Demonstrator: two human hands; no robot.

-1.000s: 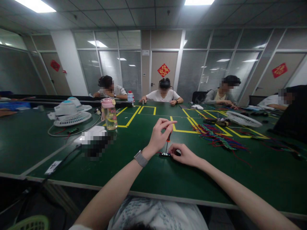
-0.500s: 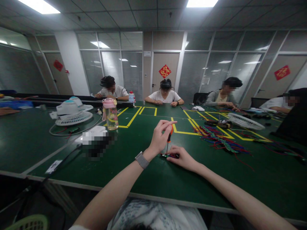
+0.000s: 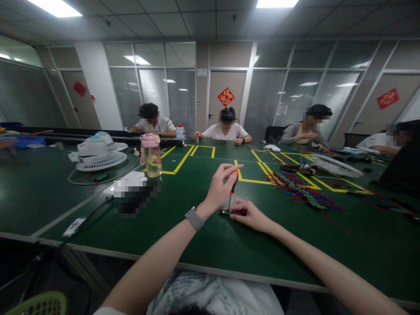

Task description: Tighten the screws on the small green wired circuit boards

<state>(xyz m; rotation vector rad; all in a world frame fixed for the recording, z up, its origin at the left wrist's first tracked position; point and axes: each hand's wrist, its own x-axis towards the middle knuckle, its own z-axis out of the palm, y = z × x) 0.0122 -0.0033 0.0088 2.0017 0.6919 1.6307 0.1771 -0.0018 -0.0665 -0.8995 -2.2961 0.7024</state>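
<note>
My left hand [image 3: 222,186] is closed round the handle of an orange and black screwdriver [image 3: 232,189], its index finger stretched out over the top. The screwdriver's shaft points down, slightly tilted, at a small green circuit board [image 3: 225,212] on the table. My right hand [image 3: 246,214] pinches the board from the right and presses it to the tabletop. Part of the board is hidden under those fingers. Whether the screwdriver's tip touches a screw is too small to tell.
Bundled circuit boards with red and blue wires [image 3: 298,190] lie to the right, near a white fan part [image 3: 337,165]. On the left stand a pink-lidded bottle [image 3: 152,157], white fans [image 3: 101,159] and a white box [image 3: 129,181]. Several people sit across the green table [image 3: 197,245].
The screwdriver's handle has turned and shifted slightly in my left hand. My right hand stays on the board. Across the table, a person's hand has moved outward to the left.
</note>
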